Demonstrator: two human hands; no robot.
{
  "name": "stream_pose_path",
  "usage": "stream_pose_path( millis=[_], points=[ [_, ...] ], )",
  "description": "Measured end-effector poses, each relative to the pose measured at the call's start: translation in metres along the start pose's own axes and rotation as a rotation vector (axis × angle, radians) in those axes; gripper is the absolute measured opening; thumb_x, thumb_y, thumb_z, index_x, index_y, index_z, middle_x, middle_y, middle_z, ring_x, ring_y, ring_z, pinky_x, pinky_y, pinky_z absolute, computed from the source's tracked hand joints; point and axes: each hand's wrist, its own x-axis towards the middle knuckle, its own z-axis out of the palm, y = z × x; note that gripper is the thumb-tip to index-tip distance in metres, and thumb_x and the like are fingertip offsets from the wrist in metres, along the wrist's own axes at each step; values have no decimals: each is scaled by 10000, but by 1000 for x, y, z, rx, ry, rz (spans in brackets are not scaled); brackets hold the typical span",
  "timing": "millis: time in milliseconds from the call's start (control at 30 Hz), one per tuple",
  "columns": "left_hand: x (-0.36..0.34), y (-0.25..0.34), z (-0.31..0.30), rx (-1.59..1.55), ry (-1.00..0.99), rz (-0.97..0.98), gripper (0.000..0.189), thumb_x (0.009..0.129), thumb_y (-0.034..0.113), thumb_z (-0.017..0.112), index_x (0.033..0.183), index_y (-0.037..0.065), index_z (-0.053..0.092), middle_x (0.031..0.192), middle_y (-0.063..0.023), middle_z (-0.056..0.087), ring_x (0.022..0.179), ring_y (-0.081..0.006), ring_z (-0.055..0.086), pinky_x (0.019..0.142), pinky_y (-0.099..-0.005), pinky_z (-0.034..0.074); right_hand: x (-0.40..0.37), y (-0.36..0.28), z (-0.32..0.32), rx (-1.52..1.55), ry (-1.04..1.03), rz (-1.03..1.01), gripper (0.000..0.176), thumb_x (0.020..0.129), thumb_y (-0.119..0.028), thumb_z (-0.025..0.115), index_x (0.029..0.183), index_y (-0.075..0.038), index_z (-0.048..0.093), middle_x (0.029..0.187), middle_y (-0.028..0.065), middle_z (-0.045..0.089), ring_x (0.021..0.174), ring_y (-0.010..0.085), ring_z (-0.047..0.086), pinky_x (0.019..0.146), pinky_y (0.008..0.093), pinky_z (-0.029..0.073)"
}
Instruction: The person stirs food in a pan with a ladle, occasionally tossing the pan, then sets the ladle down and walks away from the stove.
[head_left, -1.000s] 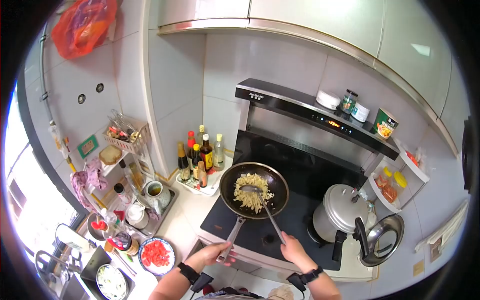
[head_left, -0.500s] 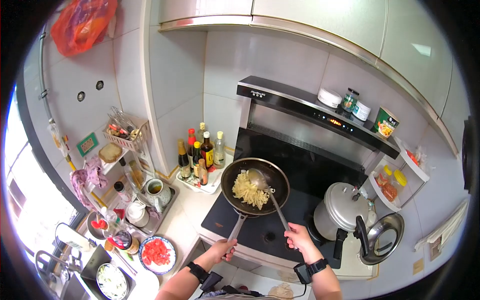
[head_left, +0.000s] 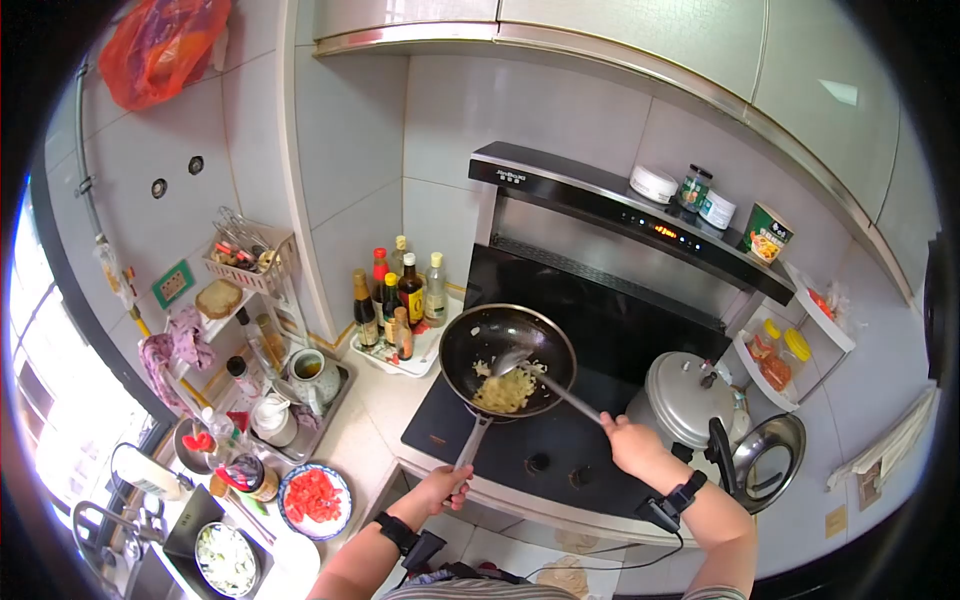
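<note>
My left hand (head_left: 446, 489) is wrapped round the handle of a dark frying pan (head_left: 487, 335) that sits over the left side of the black stove. In my right hand (head_left: 634, 444) is the long grey handle of a metal ladle (head_left: 512, 362), which slants down leftward into the pan. The ladle's head rests at the upper edge of a heap of pale yellow chopped food (head_left: 503, 391), whose exact kind I cannot make out. That food lies in the near half of the pan, with small bits scattered on the dark surface above it.
A pressure cooker (head_left: 684, 398) stands right of the pan, beside a metal lid (head_left: 768, 463). Sauce bottles (head_left: 411, 290) fill a white tray on the left. A plate of chopped red food (head_left: 313, 500) and a bowl of pale green-white pieces (head_left: 226, 559) lie lower left.
My right hand has moved right and up, turning the ladle to a flatter slant. The food has shifted toward the near side of the pan. My left hand still grips the pan handle.
</note>
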Motion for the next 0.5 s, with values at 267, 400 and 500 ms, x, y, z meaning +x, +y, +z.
stream_pose_path(
  millis=[267,400,500],
  points=[
    [-1,1,1,34,35,6,264,855,293,502,878,35,455,590,-15,410,409,-98,332,357,-242,279,-2,-5,20,1138,-272,413,410,832,-105,475,1221,-21,377,548,41,459,388,127,433,347,262,382],
    [-2,1,1,23,30,-1,259,850,288,508,868,39,441,596,-17,408,407,-100,342,347,-237,279,-51,3,-13,1135,-304,299,403,837,-111,489,1229,-81,401,539,-3,415,385,87,396,338,235,345],
    [0,0,0,14,32,-4,259,844,286,516,858,42,430,598,-18,401,406,-103,350,337,-235,283,-79,8,-50,1029,-316,296,427,833,-119,503,1245,-98,394,533,-8,404,381,83,381,343,230,335]
  ],
)
